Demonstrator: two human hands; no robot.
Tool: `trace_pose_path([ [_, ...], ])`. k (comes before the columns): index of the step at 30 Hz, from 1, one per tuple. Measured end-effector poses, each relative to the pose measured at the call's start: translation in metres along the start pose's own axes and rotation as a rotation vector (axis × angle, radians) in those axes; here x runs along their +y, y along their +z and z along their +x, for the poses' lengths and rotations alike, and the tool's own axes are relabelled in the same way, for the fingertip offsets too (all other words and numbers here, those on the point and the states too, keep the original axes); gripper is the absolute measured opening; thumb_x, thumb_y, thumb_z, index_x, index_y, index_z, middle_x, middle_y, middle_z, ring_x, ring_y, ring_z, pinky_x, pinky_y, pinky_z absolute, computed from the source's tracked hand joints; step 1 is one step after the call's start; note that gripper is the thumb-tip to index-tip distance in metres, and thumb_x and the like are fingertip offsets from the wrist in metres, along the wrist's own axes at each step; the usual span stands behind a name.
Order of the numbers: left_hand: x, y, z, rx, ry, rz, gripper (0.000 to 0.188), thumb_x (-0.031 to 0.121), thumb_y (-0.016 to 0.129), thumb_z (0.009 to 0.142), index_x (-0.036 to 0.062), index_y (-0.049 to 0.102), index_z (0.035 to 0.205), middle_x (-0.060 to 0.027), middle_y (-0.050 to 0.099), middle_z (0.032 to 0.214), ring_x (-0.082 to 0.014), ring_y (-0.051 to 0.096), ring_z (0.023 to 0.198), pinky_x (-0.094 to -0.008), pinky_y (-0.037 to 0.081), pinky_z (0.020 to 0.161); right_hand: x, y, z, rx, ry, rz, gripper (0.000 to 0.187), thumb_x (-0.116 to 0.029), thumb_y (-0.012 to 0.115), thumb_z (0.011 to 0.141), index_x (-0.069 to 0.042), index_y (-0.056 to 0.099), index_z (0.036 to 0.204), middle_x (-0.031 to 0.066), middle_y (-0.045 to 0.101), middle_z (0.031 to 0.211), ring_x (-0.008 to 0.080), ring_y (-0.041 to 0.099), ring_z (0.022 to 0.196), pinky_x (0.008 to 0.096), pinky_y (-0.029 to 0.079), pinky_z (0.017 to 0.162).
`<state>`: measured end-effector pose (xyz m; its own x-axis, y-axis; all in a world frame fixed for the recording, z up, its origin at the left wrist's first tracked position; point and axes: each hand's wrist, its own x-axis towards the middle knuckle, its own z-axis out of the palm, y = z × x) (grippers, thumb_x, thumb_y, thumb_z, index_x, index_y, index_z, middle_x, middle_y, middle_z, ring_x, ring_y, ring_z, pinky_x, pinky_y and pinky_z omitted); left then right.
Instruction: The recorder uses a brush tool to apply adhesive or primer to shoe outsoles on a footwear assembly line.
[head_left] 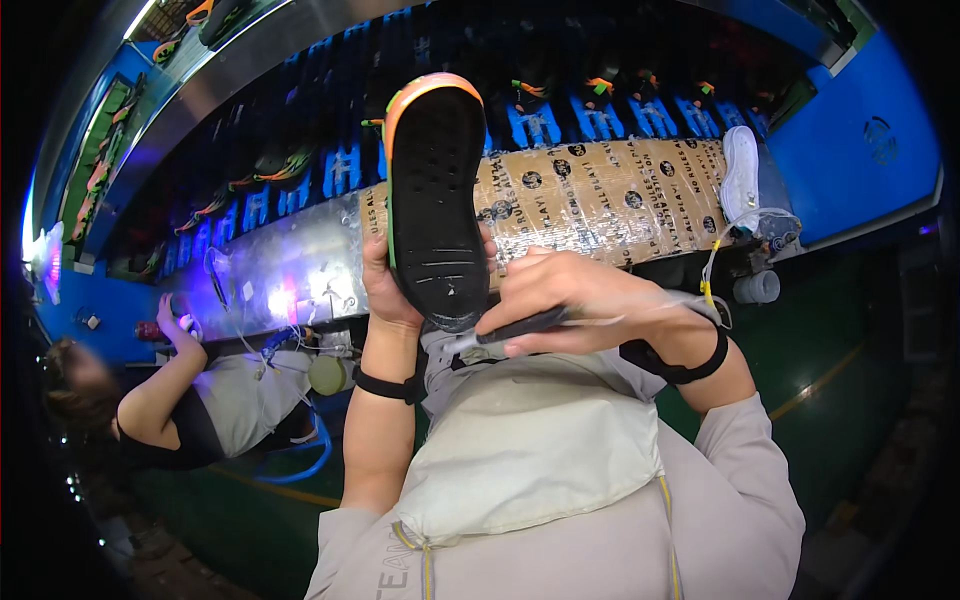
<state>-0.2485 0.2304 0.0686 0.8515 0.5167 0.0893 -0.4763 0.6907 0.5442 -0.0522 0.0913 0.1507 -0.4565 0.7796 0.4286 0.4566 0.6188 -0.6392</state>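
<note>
A shoe sole (436,190), with a black, dotted inner face and an orange and green side wall, stands heel end toward me in front of my chest. My left hand (385,290) is closed around its sides near the heel end. My right hand (565,290) grips a black-handled brush (527,325) with pale bristles, blurred in part. The bristles are close to the heel end of the sole; whether they touch it I cannot tell. A thin whitish tube (655,303) runs from the brush handle past my right wrist.
Behind the sole lies a bench top covered with printed brown wrapping (620,190). A white shoe-shaped piece (740,178) stands at its right end, above a white cup (757,288). Blue racks (535,122) holding dark shoe parts line the far side. A co-worker (215,395) works at left.
</note>
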Motion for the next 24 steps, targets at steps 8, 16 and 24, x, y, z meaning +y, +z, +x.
trace_pose_path([
  [8, -0.026, 0.002, -0.017, 0.018, -0.062, -0.06, 0.084, 0.06, 0.036, 0.1, -0.0025, 0.041, 0.155, -0.032, 0.059, 0.139, -0.0432, 0.067, 0.12, -0.0552, 0.057, 0.101, 0.025, -0.028, 0.011, 0.482, 0.14, -0.113, 0.024, -0.01, 0.082, 0.085, -0.002, 0.078, 0.107, 0.0123, 0.076, 0.089, 0.0249, 0.068, 0.078, 0.0348, 0.052, 0.071],
  [16, -0.041, 0.0, -0.028, 0.234, -0.053, -0.007, 0.076, 0.058, 0.034, 0.102, -0.0005, 0.05, 0.148, -0.0248, 0.066, 0.133, -0.0389, 0.069, 0.115, -0.0522, 0.057, 0.101, 0.057, 0.014, 0.009, 0.428, 0.129, -0.614, 0.034, -0.011, 0.08, 0.084, -0.001, 0.071, 0.114, 0.0107, 0.066, 0.083, 0.0293, 0.062, 0.08, 0.0406, 0.052, 0.071],
  [24, -0.048, -0.037, -0.036, 0.262, -0.033, -0.102, 0.076, 0.06, 0.031, 0.103, -0.0002, 0.053, 0.145, -0.0214, 0.068, 0.131, -0.0366, 0.069, 0.115, -0.0514, 0.056, 0.101, 0.029, 0.011, -0.001, 0.201, 0.405, 0.245, 0.025, -0.019, 0.079, 0.088, -0.003, 0.078, 0.107, 0.0162, 0.076, 0.1, 0.0325, 0.07, 0.095, 0.0427, 0.055, 0.087],
])
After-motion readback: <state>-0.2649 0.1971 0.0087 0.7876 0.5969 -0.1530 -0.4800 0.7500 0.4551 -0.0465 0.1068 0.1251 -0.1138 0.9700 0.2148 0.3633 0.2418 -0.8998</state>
